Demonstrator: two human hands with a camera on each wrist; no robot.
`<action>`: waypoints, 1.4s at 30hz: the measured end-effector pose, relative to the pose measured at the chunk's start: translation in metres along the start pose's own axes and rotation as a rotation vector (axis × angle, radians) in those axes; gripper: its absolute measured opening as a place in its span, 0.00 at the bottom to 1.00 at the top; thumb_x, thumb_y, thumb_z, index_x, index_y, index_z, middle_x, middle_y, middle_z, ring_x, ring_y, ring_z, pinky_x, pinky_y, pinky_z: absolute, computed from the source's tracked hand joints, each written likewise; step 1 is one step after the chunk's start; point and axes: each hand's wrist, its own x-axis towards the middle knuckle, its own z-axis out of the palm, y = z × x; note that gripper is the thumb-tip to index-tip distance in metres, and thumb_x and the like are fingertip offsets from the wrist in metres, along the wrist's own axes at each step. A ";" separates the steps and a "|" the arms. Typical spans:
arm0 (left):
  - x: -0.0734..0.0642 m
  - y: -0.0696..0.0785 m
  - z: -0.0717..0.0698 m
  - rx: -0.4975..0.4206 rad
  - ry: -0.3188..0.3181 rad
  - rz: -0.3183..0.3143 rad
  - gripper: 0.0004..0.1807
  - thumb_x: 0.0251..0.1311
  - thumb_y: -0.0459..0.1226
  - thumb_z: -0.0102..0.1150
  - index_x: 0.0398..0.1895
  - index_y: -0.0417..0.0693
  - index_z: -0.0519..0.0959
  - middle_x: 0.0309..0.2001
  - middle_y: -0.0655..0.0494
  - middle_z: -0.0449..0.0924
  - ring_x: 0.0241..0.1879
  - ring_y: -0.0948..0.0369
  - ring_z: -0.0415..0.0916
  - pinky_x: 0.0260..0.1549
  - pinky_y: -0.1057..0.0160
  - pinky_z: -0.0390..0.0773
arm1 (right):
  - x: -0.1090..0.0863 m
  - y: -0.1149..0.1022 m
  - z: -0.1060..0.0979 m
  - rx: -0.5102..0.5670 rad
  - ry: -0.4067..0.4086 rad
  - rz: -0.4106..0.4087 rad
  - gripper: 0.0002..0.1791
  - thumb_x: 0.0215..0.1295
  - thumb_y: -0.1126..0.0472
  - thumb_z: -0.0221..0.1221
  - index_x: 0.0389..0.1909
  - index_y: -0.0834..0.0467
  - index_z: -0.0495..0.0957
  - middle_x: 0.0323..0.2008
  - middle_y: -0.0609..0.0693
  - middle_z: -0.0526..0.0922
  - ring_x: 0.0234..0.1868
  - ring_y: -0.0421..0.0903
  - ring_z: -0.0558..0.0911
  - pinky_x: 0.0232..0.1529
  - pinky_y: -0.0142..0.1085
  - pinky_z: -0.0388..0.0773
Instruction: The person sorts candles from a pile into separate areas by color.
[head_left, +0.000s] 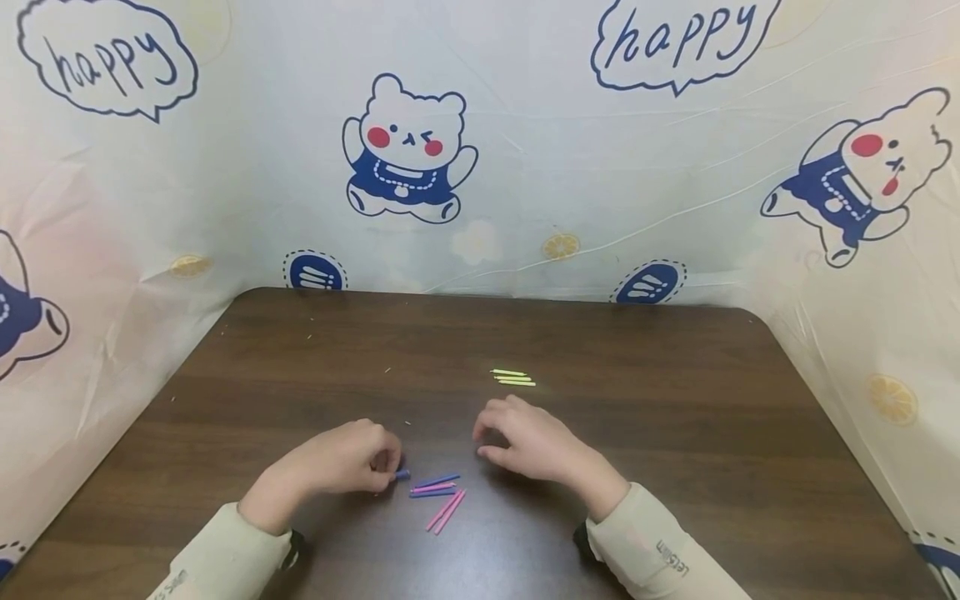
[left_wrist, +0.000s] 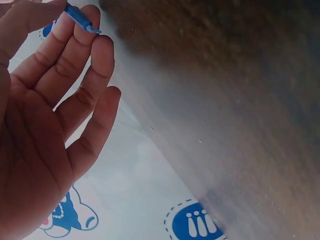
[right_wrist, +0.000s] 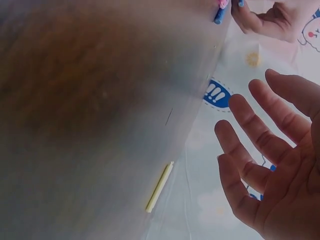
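My left hand (head_left: pixel 352 458) pinches a small blue candle (left_wrist: pixel 82 19) between thumb and fingertips, its thin wick sticking out past the fingers. Just right of that hand lies a little group of blue candles (head_left: pixel 433 493) and pink candles (head_left: pixel 450 512) on the table. My right hand (head_left: pixel 536 446) is held over the table, fingers loosely bent and nothing between them. Beyond it, several yellow candles (head_left: pixel 514 378) lie side by side; one yellow candle (right_wrist: pixel 160 187) shows in the right wrist view.
A dark brown wooden table (head_left: pixel 675 400) spreads under both hands. Tiny white bits (head_left: pixel 407 422) are scattered over its left half. A printed curtain (head_left: pixel 525 167) with bears and lettering stands around its back and sides.
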 end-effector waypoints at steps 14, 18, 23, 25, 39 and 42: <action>0.007 -0.011 -0.008 -0.023 -0.001 -0.024 0.10 0.54 0.32 0.63 0.21 0.56 0.77 0.20 0.69 0.72 0.22 0.73 0.64 0.23 0.71 0.69 | 0.004 -0.009 0.005 -0.048 -0.057 -0.032 0.06 0.64 0.54 0.64 0.39 0.49 0.82 0.41 0.42 0.81 0.44 0.42 0.76 0.41 0.38 0.77; 0.011 -0.012 -0.012 -0.024 0.002 -0.032 0.10 0.55 0.32 0.63 0.22 0.56 0.77 0.21 0.68 0.73 0.22 0.72 0.65 0.23 0.71 0.70 | 0.005 -0.012 0.005 -0.051 -0.072 -0.036 0.06 0.64 0.54 0.64 0.40 0.49 0.82 0.41 0.42 0.81 0.44 0.42 0.76 0.41 0.37 0.77; 0.016 -0.015 -0.015 -0.017 0.003 -0.039 0.09 0.56 0.32 0.64 0.23 0.56 0.78 0.22 0.67 0.74 0.23 0.71 0.66 0.23 0.70 0.71 | 0.006 -0.014 0.004 -0.056 -0.080 -0.042 0.05 0.64 0.54 0.64 0.39 0.48 0.82 0.41 0.42 0.81 0.43 0.41 0.76 0.41 0.37 0.77; 0.019 -0.016 -0.015 -0.010 0.004 -0.044 0.09 0.56 0.33 0.64 0.23 0.55 0.78 0.22 0.67 0.74 0.22 0.71 0.66 0.23 0.70 0.71 | 0.007 -0.014 0.005 -0.061 -0.083 -0.044 0.05 0.64 0.54 0.64 0.40 0.48 0.82 0.41 0.41 0.81 0.44 0.41 0.76 0.41 0.37 0.77; 0.042 -0.019 -0.030 0.053 0.022 -0.065 0.05 0.58 0.34 0.65 0.26 0.53 0.81 0.23 0.66 0.75 0.24 0.67 0.68 0.25 0.69 0.73 | 0.011 -0.018 0.009 -0.088 -0.119 -0.058 0.05 0.63 0.54 0.65 0.39 0.48 0.83 0.40 0.40 0.81 0.44 0.41 0.77 0.39 0.35 0.78; 0.047 -0.022 -0.032 0.042 0.021 -0.080 0.04 0.58 0.35 0.65 0.28 0.52 0.82 0.24 0.65 0.77 0.25 0.66 0.70 0.26 0.69 0.74 | 0.012 -0.019 0.010 -0.089 -0.134 -0.053 0.05 0.64 0.54 0.64 0.40 0.47 0.83 0.40 0.40 0.81 0.45 0.41 0.77 0.40 0.35 0.78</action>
